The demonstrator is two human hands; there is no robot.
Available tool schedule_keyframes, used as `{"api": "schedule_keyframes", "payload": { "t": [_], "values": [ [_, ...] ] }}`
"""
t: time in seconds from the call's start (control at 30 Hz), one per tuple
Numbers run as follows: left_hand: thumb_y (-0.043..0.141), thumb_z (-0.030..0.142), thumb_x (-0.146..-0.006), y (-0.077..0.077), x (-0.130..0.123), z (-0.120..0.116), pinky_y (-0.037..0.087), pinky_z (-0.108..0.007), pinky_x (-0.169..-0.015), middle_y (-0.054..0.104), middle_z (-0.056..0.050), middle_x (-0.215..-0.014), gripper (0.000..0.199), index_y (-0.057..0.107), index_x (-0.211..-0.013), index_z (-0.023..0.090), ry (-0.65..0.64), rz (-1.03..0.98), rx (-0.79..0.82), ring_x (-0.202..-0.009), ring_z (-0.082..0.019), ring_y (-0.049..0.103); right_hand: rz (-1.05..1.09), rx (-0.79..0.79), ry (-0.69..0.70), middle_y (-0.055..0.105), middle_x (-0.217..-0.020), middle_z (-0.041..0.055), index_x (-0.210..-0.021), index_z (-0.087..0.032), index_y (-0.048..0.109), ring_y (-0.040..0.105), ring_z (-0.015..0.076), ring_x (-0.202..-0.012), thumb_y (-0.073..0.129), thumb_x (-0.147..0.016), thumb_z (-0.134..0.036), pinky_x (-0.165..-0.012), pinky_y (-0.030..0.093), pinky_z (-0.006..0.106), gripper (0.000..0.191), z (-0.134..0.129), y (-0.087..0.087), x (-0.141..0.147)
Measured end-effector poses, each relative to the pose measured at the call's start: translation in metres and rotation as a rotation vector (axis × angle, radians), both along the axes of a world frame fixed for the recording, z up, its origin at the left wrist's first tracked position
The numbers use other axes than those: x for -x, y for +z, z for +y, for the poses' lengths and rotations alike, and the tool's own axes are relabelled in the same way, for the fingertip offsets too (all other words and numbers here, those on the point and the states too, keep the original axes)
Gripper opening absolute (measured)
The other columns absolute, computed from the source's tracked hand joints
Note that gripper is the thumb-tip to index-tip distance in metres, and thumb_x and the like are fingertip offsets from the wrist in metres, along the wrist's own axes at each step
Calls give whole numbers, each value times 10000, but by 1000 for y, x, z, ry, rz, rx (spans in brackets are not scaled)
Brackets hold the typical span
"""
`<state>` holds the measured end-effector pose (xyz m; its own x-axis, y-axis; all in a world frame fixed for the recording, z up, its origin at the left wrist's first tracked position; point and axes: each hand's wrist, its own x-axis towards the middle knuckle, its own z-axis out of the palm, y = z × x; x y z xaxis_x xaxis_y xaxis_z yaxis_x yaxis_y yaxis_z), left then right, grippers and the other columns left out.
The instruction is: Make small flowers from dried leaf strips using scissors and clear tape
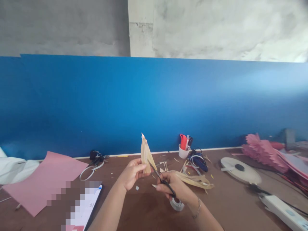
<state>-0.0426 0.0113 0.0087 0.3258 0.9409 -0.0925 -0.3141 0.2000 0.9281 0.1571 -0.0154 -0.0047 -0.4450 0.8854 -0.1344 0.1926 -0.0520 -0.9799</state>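
Near the middle of the view, my left hand pinches a pale tan, dry husk-like piece, its pointed tip upward. My right hand is closed on dark-handled scissors, whose blades reach up and left to the husk piece's right edge. A small pale pointed scrap shows beside the right fingertips. Below the right hand lies a roll of clear tape, partly hidden. More long tan husk strips lie on the brown table behind the right wrist.
Pink paper and a phone lie left. Behind are cables and a white cup of pens. At right are a white disc, a power strip and pink folded paper. A blue partition stands behind.
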Motion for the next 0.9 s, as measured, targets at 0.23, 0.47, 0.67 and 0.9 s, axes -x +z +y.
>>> {"api": "schedule_keyframes", "payload": {
  "t": [0.23, 0.47, 0.67, 0.9],
  "values": [
    [745, 222, -680, -1, -1, 0, 533, -242, -641, 736, -136, -821, 168, 706, -793, 105, 36, 19, 0, -778, -203, 691, -12, 5, 3, 519, -400, -75, -721, -165, 558, 409, 55, -305, 735, -647, -394, -307, 246, 145, 298, 1, 1, -1],
    [746, 257, -661, 1, -11, 0, 536, -284, -694, 730, -96, -750, 171, 668, -738, 126, 275, 38, -36, -753, -198, 683, 13, -10, 11, 579, -482, -40, -753, -172, 547, 523, 92, -409, 704, -649, -449, -399, 368, 179, 335, 0, -2, 3],
    [749, 235, -625, -2, -27, -3, 538, -314, -690, 685, -37, -616, 159, 624, -661, 143, 481, 81, -79, -630, -173, 645, -26, -74, -61, 535, -480, -66, -731, -182, 513, 469, 82, -410, 754, -637, -365, -402, 340, 187, 317, 3, -14, 9],
    [706, 237, -638, -8, -36, -4, 536, -317, -699, 673, -24, -604, 136, 597, -626, 156, 535, 84, -88, -647, -177, 647, -65, -188, -126, 431, -480, -97, -681, -188, 504, 389, 71, -456, 785, -618, -276, -421, 266, 188, 301, 5, -21, 12]
  ]
}}
